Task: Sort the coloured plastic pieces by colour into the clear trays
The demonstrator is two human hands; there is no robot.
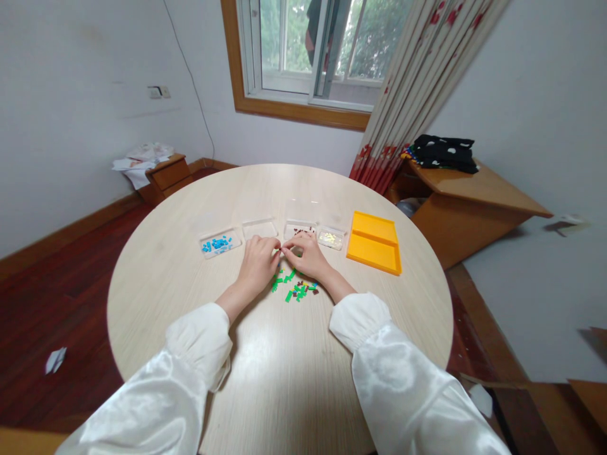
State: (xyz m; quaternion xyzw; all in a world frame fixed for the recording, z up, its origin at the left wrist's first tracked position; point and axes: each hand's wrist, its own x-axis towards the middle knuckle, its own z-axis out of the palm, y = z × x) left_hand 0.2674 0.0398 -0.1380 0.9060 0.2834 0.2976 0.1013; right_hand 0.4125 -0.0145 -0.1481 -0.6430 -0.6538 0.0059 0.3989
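Over the middle of the round table, my left hand (258,262) and my right hand (306,254) meet at their fingertips. Both are closed in a pinch around a tiny dark brown toy brick (280,249), mostly covered by the fingers. Just below them lies a loose pile of small bricks (300,292), mainly green, with brown, blue and yellow ones mixed in. Behind my right hand stands a clear box of brown bricks (298,226), partly hidden by the fingers. A clear box of pale yellow bricks (331,238) is beside it.
A clear box of blue bricks (219,243) stands left of my hands, next to another clear box (259,229). On the right lies a yellow two-compartment tray (374,235). The round wooden table (284,379) has a curved edge. Folded dark cloth (446,153) rests on a side cabinet.
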